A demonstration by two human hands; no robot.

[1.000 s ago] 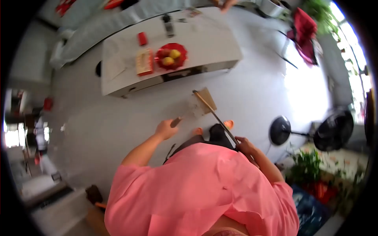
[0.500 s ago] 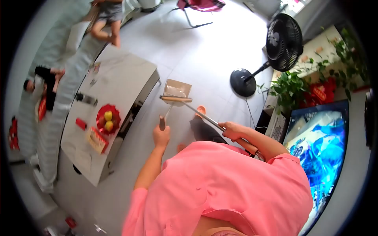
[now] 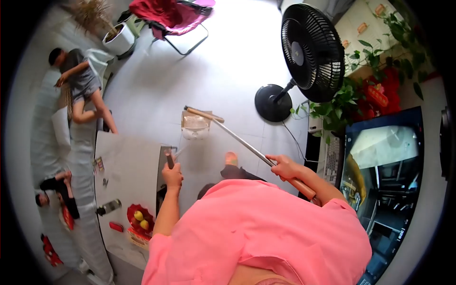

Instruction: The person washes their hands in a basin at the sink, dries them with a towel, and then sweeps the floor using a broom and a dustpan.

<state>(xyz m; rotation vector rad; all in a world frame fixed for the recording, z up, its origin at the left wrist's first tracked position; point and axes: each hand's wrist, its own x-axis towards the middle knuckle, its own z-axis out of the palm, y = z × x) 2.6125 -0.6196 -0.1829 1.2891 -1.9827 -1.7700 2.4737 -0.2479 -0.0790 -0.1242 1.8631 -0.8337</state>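
My left hand [image 3: 172, 176] is closed around the brown handle of a long-handled dustpan [image 3: 195, 129]. Its pale, partly see-through pan is ahead of me by the floor. A broom [image 3: 247, 146] with a silver pole and an orange-brown grip is in my right hand [image 3: 284, 168], fingers wrapped round the pole. The narrow broom head lies slantwise across the far side of the pan in this view; whether the two touch I cannot tell. What the pan holds, if anything, is unclear.
A black fan [image 3: 311, 52] stands ahead right, its cord on the floor. Left is a marble-look table [image 3: 128, 161] with a red fruit plate [image 3: 140, 219]. Two people sit on the sofa [image 3: 78, 190]. A folding chair [image 3: 175, 21] and a television [image 3: 382, 190] are also around.
My view has moved forward and turned, so the chair and fan look nearer and the table lower. The broom head has gone from nearly level to slanted across the pan.
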